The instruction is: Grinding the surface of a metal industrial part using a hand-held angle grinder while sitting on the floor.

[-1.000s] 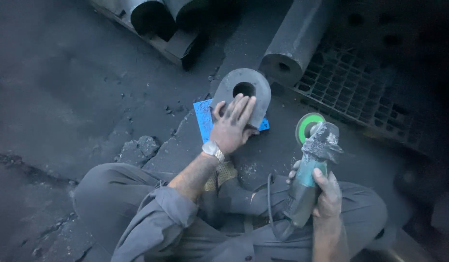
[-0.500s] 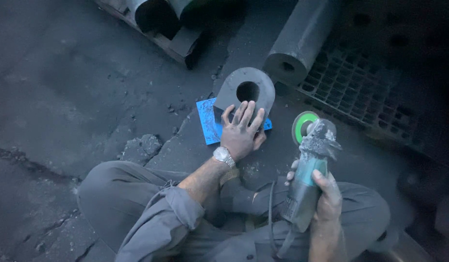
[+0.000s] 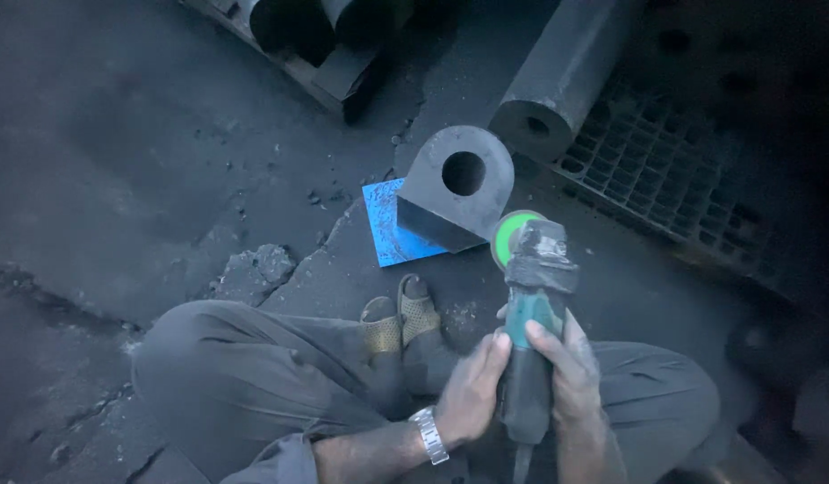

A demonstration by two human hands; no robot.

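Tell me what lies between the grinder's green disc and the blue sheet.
In the head view, the grey metal block with a round hole sits between the green disc and the blue sheet, resting on the sheet.

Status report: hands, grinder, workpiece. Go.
Both hands on angle grinder: left hand, right hand. Green disc beside holed steel block on blue sheet. Nothing between.
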